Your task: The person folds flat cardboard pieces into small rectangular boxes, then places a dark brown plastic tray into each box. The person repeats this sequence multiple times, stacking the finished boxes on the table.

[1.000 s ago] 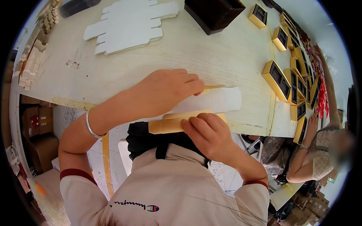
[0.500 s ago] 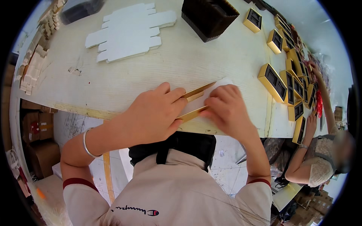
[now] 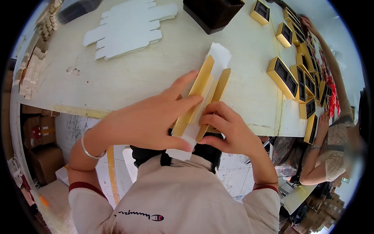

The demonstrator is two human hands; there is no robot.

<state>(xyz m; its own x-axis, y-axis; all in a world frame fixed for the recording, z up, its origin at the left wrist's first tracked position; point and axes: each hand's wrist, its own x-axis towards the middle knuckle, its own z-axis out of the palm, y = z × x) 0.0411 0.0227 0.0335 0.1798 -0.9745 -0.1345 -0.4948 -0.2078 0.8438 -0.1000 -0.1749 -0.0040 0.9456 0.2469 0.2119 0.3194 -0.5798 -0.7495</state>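
A partly folded cardboard box [image 3: 202, 77], gold on its long side walls and white on its end flaps, slants across the front edge of the table. Its far flap points away over the table; its near flap hangs toward my body. My left hand [image 3: 156, 115] grips the left wall, with fingers reaching inside and the thumb at the near end. Against the right wall, near the close end, my right hand [image 3: 230, 126] pinches the cardboard between bent fingers and thumb. Farther back lies a stack of flat white box blanks [image 3: 126, 29].
A stack of dark brown plastic trays [image 3: 212, 15] stands at the far middle. Many gold boxes with black inserts [image 3: 283, 78] crowd the right side. Beyond them a co-worker's arm [image 3: 329, 54] reaches over the table. Folded pale cardboard pieces [image 3: 34, 72] line the left edge.
The box has swung from lying rightward to pointing away from me, and its near end came closer to my body. My right hand moved down along it. The co-worker's arm stretched farther back.
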